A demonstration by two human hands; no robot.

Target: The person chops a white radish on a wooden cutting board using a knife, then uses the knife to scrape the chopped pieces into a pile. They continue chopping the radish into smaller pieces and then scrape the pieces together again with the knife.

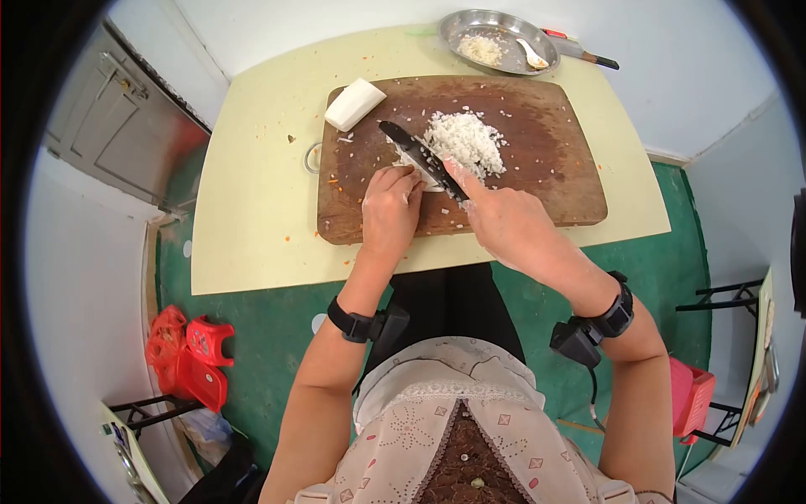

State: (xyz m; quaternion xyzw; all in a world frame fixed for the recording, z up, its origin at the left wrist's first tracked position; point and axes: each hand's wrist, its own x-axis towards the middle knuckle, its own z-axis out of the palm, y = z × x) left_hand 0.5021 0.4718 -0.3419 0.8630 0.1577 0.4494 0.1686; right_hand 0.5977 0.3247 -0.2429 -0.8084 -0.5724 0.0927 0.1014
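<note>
My right hand [506, 220] grips a black-bladed kitchen knife [424, 160], its blade angled up and to the left over the wooden cutting board [554, 168]. Curled fingers of my left hand [391, 208] press on white vegetable slices [432, 182] close beside the blade. A heap of finely diced white vegetable [464, 143] lies just right of the knife. Toward the board's upper left corner rests a larger peeled white vegetable chunk [355, 104], cut flat at the ends. My hand hides the knife's handle.
A round metal tray [537, 42] with chopped pale bits [480, 49] and a white spoon [531, 55] stands at the table's back. Beside it lies another knife [588, 55]. Orange crumbs dot the yellow table [260, 193]. Red plastic stools [191, 353] are on the floor, left.
</note>
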